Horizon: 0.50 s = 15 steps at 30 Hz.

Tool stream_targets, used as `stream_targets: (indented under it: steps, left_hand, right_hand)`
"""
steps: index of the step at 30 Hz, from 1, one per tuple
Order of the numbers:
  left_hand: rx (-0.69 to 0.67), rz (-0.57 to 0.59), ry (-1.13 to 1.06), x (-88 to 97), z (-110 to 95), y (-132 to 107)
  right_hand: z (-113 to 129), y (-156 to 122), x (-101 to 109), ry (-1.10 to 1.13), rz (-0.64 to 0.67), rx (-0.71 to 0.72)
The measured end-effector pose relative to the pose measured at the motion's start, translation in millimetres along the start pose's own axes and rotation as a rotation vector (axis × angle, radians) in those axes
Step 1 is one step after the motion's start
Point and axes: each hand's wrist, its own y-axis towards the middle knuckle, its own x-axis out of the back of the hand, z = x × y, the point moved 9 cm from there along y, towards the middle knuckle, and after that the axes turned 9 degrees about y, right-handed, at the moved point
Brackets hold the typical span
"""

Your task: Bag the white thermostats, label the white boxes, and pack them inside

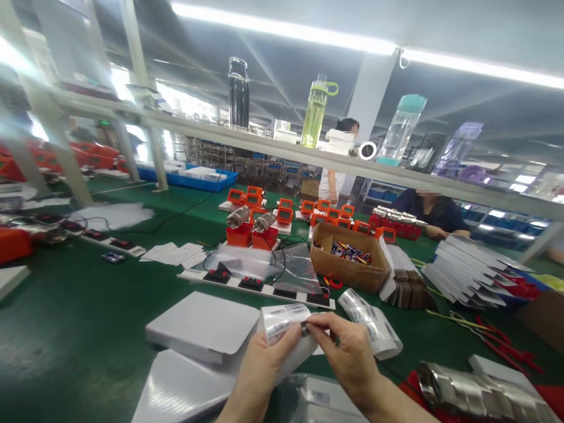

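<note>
My left hand (264, 361) and my right hand (348, 352) meet low in the middle, both pinched on a curled strip of barcode labels (282, 323). The left thumb presses the strip's face, and the right fingers pinch its top edge at a single label. A second label roll (372, 323) lies just to the right on the green mat. Flat white boxes (202, 326) sit to the left of my hands, and a clear plastic bag (317, 399) lies under my wrists.
A cardboard box of small batteries (348, 261) stands behind, with orange devices (282, 214), a power strip (255, 285) and stacked white cartons (471, 270) around it. Silver pouches (476, 390) lie lower right. Bottles stand on a shelf rail (273, 144). Two people work beyond it.
</note>
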Motion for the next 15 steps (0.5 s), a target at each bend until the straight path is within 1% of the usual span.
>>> stream_targets:
  steps: [2,6,8,11,13,15]
  left_hand:
    - [0.004,0.006,0.0,-0.6,0.9,2.2]
    - [0.013,-0.007,0.026,-0.7,2.8,3.0]
    - [0.01,-0.056,0.087,2.8,2.1,2.5]
    - [-0.033,-0.126,0.183,8.3,-4.6,5.4]
    - [-0.085,-0.088,0.282,4.6,-11.1,14.3]
    - [-0.155,-0.012,0.489,-2.8,-15.9,29.1]
  right_hand:
    - [-3.6,0.2,-0.3,-0.006,0.0,-0.011]
    - [-12.6,-0.9,-0.6,0.025,-0.014,-0.085]
    - [-10.8,-0.7,1.3,0.038,-0.034,-0.065]
    - [-5.3,0.3,9.0,0.046,-0.069,-0.025]
    - [-5.1,0.6,17.8,0.05,-0.097,-0.043]
    - [-7.7,-0.1,30.0,0.055,-0.141,-0.081]
